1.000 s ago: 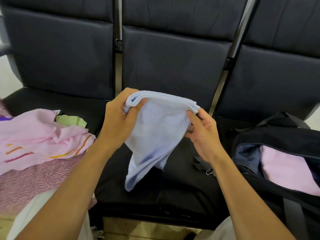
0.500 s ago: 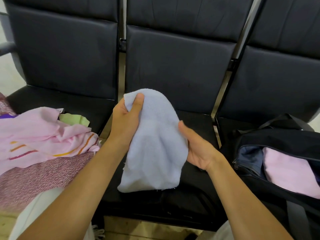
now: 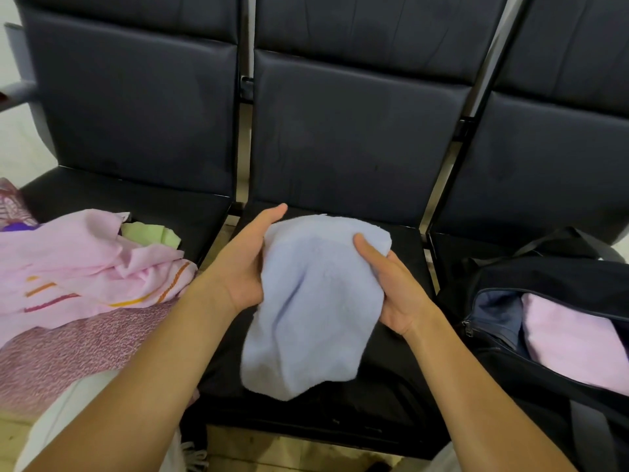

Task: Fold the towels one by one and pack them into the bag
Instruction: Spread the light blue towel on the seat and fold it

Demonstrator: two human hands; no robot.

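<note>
A light blue towel (image 3: 311, 301) hangs folded between the two hands above the middle seat (image 3: 401, 247) of a row of black chairs, its lower edge drooping toward the front of that seat. The left hand (image 3: 243, 264) lies flat against the towel's left side, fingers straight and the thumb pointing up past the top fold. The right hand (image 3: 391, 287) cups the towel's right side — thumb laid across the front of the cloth, fingers behind it and mostly hidden, so how tightly they curl cannot be told.

To the right of the middle seat, on the next seat, stands an open black duffel bag (image 3: 544, 277) with a folded pink towel (image 3: 575, 345) already inside it. To the left of the middle seat lies a loose pile of cloth — a pale pink towel with orange and red stripes (image 3: 85, 267) on top, a green towel (image 3: 149, 233) peeking out behind it, and a mauve patterned cloth (image 3: 68, 352) underneath.
</note>
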